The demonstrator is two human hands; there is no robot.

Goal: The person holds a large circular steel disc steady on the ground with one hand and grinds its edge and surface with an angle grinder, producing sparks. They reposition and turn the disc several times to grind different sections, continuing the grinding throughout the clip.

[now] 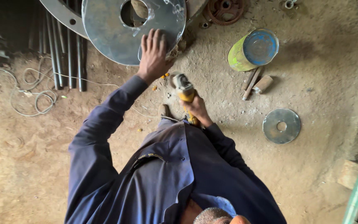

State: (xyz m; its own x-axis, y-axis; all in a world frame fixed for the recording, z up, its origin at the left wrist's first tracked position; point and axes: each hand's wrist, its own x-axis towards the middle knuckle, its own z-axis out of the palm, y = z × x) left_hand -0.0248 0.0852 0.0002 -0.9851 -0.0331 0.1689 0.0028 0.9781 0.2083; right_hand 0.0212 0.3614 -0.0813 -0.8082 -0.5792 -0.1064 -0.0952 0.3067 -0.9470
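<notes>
One head-worn view, looking straight down

The camera sits above the person's own torso, facing the dirt floor; arms reach toward the frame's upper middle, floor filling both sides at standing distance.

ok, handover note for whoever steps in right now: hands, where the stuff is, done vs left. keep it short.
Left hand: flat on the lower edge of the large steel disc, steadying it; holds nothing.
Right hand: gripping the yellow angle grinder, head pointing at the disc's lower edge; contact cannot be told.
On the dirt floor to the right: small steel disc with a hole, hammer, yellow-green can on its side. Loose cable to the left.
Done: large disc already has its centre hole.
Left: how far the edge is ground does not show.
</notes>
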